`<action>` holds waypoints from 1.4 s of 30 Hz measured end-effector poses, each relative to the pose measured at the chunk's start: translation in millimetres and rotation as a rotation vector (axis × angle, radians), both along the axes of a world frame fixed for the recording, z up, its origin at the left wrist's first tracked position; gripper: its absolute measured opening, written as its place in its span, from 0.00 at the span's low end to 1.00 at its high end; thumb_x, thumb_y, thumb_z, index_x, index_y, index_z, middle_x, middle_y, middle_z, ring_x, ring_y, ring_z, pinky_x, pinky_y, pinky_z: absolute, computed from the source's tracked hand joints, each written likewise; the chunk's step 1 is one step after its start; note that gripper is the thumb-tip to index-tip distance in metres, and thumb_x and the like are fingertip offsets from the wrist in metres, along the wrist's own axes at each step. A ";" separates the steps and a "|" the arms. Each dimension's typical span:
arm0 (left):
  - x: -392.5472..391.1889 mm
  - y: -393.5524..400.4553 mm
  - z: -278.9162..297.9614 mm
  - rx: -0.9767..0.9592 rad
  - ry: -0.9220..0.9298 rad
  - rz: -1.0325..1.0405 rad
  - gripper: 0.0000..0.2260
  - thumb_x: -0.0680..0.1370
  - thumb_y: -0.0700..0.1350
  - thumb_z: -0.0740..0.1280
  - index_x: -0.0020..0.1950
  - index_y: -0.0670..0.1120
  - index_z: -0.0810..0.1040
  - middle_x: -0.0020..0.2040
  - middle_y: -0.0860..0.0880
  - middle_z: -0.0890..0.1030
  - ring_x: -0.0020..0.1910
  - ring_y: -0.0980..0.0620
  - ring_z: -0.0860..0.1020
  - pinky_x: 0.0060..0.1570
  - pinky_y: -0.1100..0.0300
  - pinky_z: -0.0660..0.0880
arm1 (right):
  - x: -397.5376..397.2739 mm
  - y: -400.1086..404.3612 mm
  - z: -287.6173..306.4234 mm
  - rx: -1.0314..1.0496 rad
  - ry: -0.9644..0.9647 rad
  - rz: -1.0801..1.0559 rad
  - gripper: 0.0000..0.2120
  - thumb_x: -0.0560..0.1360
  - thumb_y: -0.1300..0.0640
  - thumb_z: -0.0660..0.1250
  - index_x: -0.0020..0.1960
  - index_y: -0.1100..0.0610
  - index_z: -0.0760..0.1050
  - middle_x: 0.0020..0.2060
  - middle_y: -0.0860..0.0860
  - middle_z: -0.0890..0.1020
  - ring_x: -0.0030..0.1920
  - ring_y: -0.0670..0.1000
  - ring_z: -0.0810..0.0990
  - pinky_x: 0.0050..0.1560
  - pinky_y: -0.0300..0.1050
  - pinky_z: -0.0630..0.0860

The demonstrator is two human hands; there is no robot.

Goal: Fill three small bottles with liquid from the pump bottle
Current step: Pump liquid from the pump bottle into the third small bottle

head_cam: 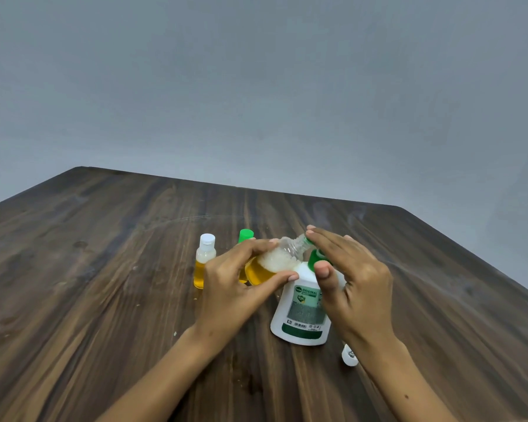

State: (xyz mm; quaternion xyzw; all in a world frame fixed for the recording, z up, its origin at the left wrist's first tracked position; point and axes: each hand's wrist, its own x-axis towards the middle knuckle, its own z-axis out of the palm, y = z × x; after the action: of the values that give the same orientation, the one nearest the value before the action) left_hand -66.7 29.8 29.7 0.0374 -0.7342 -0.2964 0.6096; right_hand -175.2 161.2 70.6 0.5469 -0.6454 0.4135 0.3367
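Note:
My left hand [241, 280] grips a small clear bottle [275, 260], tilted with its open neck toward the green pump nozzle; it holds amber liquid topped with white foam. My right hand [351, 275] lies over the green pump head [314, 257] of the white pump bottle [302, 312], fingers straight, thumb against the bottle's shoulder. A capped small bottle with a white lid [205, 260] stands to the left, holding amber liquid. Behind my left hand a green-capped small bottle [245, 236] stands, mostly hidden.
A loose white cap [349, 355] lies on the dark wooden table [104, 284] just right of the pump bottle, by my right wrist. A plain grey wall rises behind the table's far edge.

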 end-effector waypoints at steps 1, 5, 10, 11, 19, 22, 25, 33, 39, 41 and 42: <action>0.1 1.3 0.8 0.017 -0.002 -0.009 0.20 0.67 0.51 0.79 0.52 0.40 0.82 0.51 0.51 0.85 0.51 0.59 0.83 0.50 0.61 0.80 | -0.4 1.1 0.6 -0.005 -0.001 0.013 0.35 0.80 0.34 0.46 0.58 0.58 0.81 0.56 0.50 0.82 0.58 0.46 0.79 0.59 0.52 0.76; 1.9 3.5 2.9 0.209 -0.006 -0.099 0.23 0.64 0.49 0.80 0.57 0.47 0.80 0.50 0.57 0.85 0.52 0.61 0.82 0.51 0.66 0.79 | -1.3 1.8 8.0 0.019 -0.056 0.063 0.34 0.80 0.34 0.45 0.61 0.56 0.79 0.59 0.48 0.80 0.61 0.46 0.77 0.57 0.50 0.77; -0.8 -0.6 1.9 0.393 -0.052 -0.258 0.26 0.65 0.48 0.81 0.61 0.48 0.81 0.55 0.54 0.83 0.55 0.54 0.82 0.56 0.56 0.79 | -5.5 3.9 11.1 0.056 -0.109 0.154 0.31 0.80 0.34 0.45 0.63 0.53 0.76 0.61 0.46 0.78 0.63 0.43 0.75 0.55 0.44 0.76; -1.6 -0.8 2.2 0.396 -0.053 -0.283 0.25 0.65 0.49 0.81 0.60 0.47 0.81 0.55 0.52 0.83 0.55 0.51 0.82 0.57 0.55 0.79 | -6.3 5.0 11.1 0.059 -0.104 0.160 0.31 0.80 0.34 0.45 0.63 0.54 0.76 0.61 0.46 0.78 0.63 0.43 0.75 0.56 0.42 0.76; 1.7 0.3 4.4 0.367 -0.081 -0.258 0.23 0.64 0.51 0.80 0.57 0.47 0.84 0.53 0.57 0.84 0.54 0.57 0.81 0.53 0.67 0.76 | -3.7 6.6 7.4 0.118 -0.078 0.156 0.34 0.80 0.35 0.44 0.67 0.58 0.74 0.65 0.50 0.76 0.66 0.46 0.73 0.61 0.32 0.69; 1.8 1.8 5.5 0.298 -0.066 -0.207 0.23 0.64 0.50 0.79 0.57 0.44 0.84 0.54 0.55 0.84 0.55 0.57 0.81 0.54 0.68 0.76 | -2.7 6.1 4.3 0.106 -0.057 0.131 0.33 0.81 0.36 0.45 0.67 0.58 0.73 0.66 0.49 0.75 0.67 0.46 0.72 0.63 0.33 0.68; 1.9 1.9 6.5 0.263 -0.062 -0.180 0.24 0.64 0.51 0.79 0.57 0.43 0.84 0.54 0.53 0.84 0.55 0.56 0.81 0.55 0.65 0.76 | -1.9 5.8 2.7 0.092 -0.064 0.130 0.32 0.81 0.36 0.46 0.67 0.58 0.73 0.66 0.49 0.75 0.67 0.46 0.71 0.63 0.33 0.67; 3.9 3.9 9.7 0.193 -0.073 -0.160 0.26 0.66 0.51 0.80 0.61 0.43 0.82 0.52 0.51 0.84 0.53 0.55 0.82 0.52 0.62 0.79 | 1.7 2.9 0.6 0.024 -0.098 0.128 0.32 0.81 0.37 0.47 0.63 0.59 0.77 0.62 0.48 0.78 0.65 0.46 0.74 0.62 0.44 0.73; 5.4 4.8 11.5 0.156 -0.086 -0.135 0.25 0.66 0.49 0.78 0.61 0.42 0.82 0.51 0.52 0.84 0.52 0.56 0.81 0.50 0.64 0.78 | 3.1 2.0 -3.7 -0.004 -0.103 0.109 0.32 0.81 0.37 0.48 0.61 0.59 0.79 0.59 0.49 0.80 0.62 0.46 0.76 0.57 0.53 0.76; 5.4 5.5 11.7 0.152 -0.080 -0.133 0.25 0.66 0.49 0.78 0.60 0.42 0.82 0.51 0.52 0.84 0.52 0.57 0.81 0.50 0.66 0.78 | 2.6 2.7 -0.1 0.005 -0.086 0.100 0.32 0.81 0.37 0.47 0.61 0.59 0.79 0.60 0.49 0.80 0.62 0.46 0.76 0.57 0.53 0.76; 5.7 5.9 11.9 0.149 -0.078 -0.132 0.25 0.66 0.49 0.79 0.60 0.42 0.82 0.51 0.52 0.84 0.52 0.57 0.81 0.50 0.66 0.78 | 2.9 3.0 1.8 0.007 -0.083 0.101 0.32 0.81 0.37 0.47 0.61 0.59 0.79 0.60 0.49 0.80 0.62 0.46 0.76 0.56 0.53 0.77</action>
State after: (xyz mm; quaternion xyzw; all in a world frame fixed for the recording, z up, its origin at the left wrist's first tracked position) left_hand -60.9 35.7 41.6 0.0455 -0.7342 -0.3879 0.5553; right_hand -172.2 164.2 72.4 0.5623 -0.6318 0.4499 0.2866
